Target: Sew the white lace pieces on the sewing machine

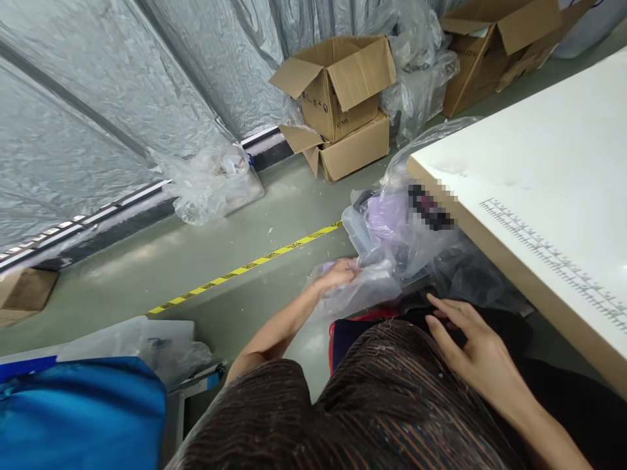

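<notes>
Ribbed brown fabric [382, 405] under the open right hand [470, 352], left hand [337, 274] gripping crinkled clear plastic bags [386, 261].

Crumpled clear plastic bag [386, 261] of lilac items lies on floor.
</notes>
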{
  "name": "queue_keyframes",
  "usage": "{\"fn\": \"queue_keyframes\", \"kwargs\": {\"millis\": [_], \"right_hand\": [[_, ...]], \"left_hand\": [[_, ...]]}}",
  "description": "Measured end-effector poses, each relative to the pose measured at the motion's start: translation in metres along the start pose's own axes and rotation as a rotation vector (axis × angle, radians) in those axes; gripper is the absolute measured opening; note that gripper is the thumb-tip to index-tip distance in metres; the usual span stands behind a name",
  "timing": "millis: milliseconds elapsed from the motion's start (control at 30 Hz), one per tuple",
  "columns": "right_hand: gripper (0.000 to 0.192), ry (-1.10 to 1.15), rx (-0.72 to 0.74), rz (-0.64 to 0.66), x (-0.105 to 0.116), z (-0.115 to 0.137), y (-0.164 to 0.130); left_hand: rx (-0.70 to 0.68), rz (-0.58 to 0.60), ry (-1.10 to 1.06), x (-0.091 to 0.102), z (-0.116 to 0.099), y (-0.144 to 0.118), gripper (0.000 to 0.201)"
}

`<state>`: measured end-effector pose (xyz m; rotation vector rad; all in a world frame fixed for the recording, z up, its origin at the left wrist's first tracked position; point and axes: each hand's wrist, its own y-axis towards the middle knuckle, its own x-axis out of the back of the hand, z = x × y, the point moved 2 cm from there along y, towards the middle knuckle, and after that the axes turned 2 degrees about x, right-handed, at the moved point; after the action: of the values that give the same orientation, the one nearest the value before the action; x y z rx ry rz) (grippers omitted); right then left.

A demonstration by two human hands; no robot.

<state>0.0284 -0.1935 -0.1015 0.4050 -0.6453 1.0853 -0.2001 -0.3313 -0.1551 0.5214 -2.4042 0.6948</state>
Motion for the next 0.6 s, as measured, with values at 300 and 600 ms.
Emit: {"fn": "queue_keyframes", "kwargs": {"millis": [300,600], "right_hand": [[0.087,0.145,-0.136,-0.046,-0.035,0.038,0.03],[0.041,0.259,-0.239,0.015,-0.027,0.013,-0.009]], "left_hand": [[-0.333,0.235,0.323,0.031,-0.092,-0.007,0.017],[-0.084,-0.018,0.521,0.069,-0.018,0.036,0.045]]}}
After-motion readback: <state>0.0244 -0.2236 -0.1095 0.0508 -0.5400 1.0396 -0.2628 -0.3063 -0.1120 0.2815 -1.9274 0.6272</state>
